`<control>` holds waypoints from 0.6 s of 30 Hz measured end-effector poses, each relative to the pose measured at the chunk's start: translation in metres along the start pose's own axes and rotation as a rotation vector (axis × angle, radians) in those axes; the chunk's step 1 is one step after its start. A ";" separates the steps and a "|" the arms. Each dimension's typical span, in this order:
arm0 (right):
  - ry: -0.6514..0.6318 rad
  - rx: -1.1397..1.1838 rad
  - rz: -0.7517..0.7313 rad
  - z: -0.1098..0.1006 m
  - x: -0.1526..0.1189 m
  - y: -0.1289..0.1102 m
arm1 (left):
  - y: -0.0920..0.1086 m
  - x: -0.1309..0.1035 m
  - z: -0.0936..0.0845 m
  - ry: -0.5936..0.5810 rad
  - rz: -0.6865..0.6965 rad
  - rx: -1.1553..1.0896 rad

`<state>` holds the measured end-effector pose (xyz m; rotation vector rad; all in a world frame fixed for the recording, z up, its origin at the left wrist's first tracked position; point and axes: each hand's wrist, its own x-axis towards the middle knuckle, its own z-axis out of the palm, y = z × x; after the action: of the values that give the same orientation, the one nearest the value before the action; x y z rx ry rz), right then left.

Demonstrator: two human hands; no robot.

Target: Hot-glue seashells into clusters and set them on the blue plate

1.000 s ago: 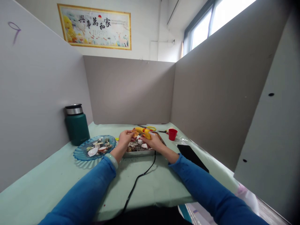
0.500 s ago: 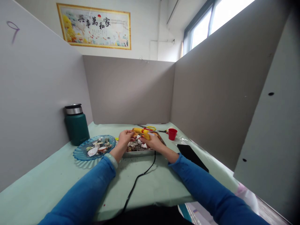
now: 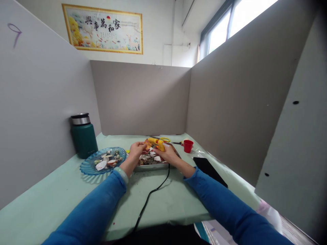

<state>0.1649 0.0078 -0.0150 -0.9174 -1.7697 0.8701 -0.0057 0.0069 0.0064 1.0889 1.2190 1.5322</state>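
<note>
My right hand (image 3: 167, 153) is closed round a yellow glue gun (image 3: 158, 143), whose front end points left. My left hand (image 3: 136, 151) pinches a small orange piece (image 3: 147, 144), which looks like a shell, close to the front of the glue gun. Below both hands lies a shallow tray (image 3: 152, 167) holding white shells and small brown pieces. A black cord (image 3: 150, 194) runs from near the tray's front edge down to the table's near edge.
On the left, a blue glass plate (image 3: 85, 166) of shells stands before a green bottle (image 3: 83, 139). At the right are a red cup (image 3: 188, 146) and a black phone-like slab (image 3: 209, 171). Scissors (image 3: 165, 139) lie behind the tray. Grey panels (image 3: 140, 98) enclose the table.
The glue gun has shifted slightly right and its front end has come away from my left fingers, so more of the orange piece shows.
</note>
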 end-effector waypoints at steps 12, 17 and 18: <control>0.003 -0.014 -0.031 0.000 -0.001 -0.003 | 0.003 -0.001 0.000 0.041 0.030 -0.013; 0.050 -0.038 0.014 -0.003 -0.006 -0.012 | 0.001 0.001 0.000 0.099 0.035 -0.010; 0.049 -0.051 0.013 -0.003 -0.006 -0.013 | 0.000 0.002 -0.001 0.102 0.037 -0.011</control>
<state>0.1667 -0.0028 -0.0053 -0.9760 -1.7529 0.8070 -0.0067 0.0085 0.0068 1.0424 1.2639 1.6378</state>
